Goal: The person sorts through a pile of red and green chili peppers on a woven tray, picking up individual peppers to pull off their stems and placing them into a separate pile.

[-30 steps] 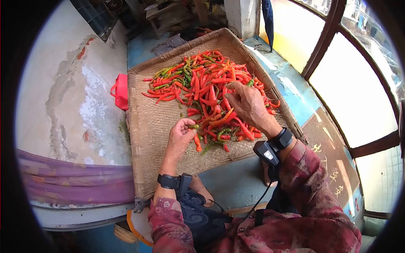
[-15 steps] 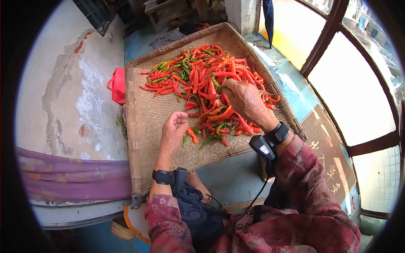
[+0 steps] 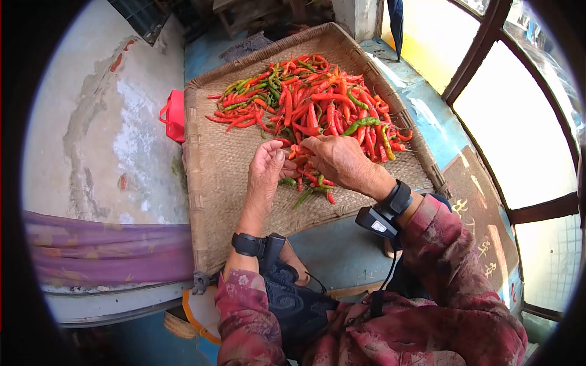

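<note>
At the near side of the chilli heap [image 3: 317, 100], lying on the woven tray [image 3: 223, 183], R hand [image 3: 349, 163] is now meeting L hand [image 3: 266, 169], having shifted left & nearer since 0.5 s ago; so both are working one spot, w/ green chillies [image 3: 361, 124] now showing at right. Fingers are curling round an orange-red chilli [image 3: 299, 150]; can't tell which hand, if any, is gripping.

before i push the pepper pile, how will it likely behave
The pepper pile likely shifts piecemeal, being loose and crisscrossed. Its shiny skins may feel slippery. The woven tray's raised far rim would probably stop strays.
</note>
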Available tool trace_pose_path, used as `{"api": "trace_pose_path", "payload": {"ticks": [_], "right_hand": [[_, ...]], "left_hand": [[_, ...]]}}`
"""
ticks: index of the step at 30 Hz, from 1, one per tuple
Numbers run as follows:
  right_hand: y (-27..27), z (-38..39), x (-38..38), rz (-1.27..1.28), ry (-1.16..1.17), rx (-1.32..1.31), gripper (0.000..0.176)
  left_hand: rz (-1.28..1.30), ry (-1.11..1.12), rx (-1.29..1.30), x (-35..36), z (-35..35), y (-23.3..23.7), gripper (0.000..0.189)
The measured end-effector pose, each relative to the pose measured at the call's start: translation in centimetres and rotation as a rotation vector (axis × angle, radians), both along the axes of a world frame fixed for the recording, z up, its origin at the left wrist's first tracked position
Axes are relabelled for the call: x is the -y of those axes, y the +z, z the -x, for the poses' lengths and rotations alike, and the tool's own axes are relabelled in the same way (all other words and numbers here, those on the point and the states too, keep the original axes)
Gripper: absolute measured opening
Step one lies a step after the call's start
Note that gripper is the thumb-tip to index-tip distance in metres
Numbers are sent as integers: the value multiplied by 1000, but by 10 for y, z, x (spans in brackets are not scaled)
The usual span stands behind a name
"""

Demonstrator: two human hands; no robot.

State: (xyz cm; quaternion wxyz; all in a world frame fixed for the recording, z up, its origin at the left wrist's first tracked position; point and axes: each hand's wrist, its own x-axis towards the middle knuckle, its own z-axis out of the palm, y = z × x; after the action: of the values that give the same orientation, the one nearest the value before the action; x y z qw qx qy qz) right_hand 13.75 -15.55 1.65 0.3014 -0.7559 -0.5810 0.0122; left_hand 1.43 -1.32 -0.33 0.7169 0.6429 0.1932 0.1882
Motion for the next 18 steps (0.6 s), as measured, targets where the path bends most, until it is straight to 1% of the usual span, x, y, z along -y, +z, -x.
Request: {"api": "trace_pose_path", "payload": {"ticks": [1, 2, 3, 4, 5, 6, 7, 8, 9, 11, 12, 13, 14, 15, 16, 17, 18], "right_hand": [[1, -10, 2, -110, -43, 67, 23], [1, -21, 3, -72, -111, 41, 26], [11, -25, 7, -35, -199, 19, 27], [14, -34, 10, -154, -274, 167, 27], [15, -40, 12, -270, -343, 312, 28], [16, -43, 13, -266, -341, 313, 28], [18, -45, 14, -320, -362, 348, 28], [18, -46, 15, -373, -386, 382, 29], [17, -43, 15, -371, -389, 381, 29], [14, -31, 12, -385, -198, 268, 22], [9, -26, 9, -360, -115, 258, 15], [7, -19, 7, -346, -73, 226, 11], [6, -13, 5, -322, -30, 238, 10], [2, -8, 2, -244, 2, 210, 13], [-2, -2, -2, -257, 69, 146, 15], [-5, 5, -4, -270, 136, 84, 17], [-6, 10, -4, -191, 152, 124, 20]], "left_hand": [[-121, 23, -131, -5, 2, 1, 24], [-120, 19, -134, -13, 7, -11, 24], [-547, -60, -282, -23, 12, -27, 25], [-974, -139, -424, -30, 16, -45, 25], [-967, -139, -424, -26, 19, -47, 25], [-1158, -130, -486, -22, 23, -49, 24], [-1354, -120, -545, -20, 24, -50, 24], [-1353, -122, -544, -20, 26, -53, 24], [-1327, -131, -592, -23, 26, -57, 21], [-1310, -149, -633, -27, 27, -59, 18], [-1283, -139, -638, -28, 27, -59, 16], [-1255, -130, -644, -25, 26, -54, 15], [-1261, -134, -638, -22, 27, -48, 15], [-1134, -126, -705, -16, 25, -29, 17], [-1008, -115, -766, -12, 22, -17, 18], [-1023, -109, -752, -10, 22, -16, 18], [-940, -118, -594, -8, 23, -16, 18]]}}
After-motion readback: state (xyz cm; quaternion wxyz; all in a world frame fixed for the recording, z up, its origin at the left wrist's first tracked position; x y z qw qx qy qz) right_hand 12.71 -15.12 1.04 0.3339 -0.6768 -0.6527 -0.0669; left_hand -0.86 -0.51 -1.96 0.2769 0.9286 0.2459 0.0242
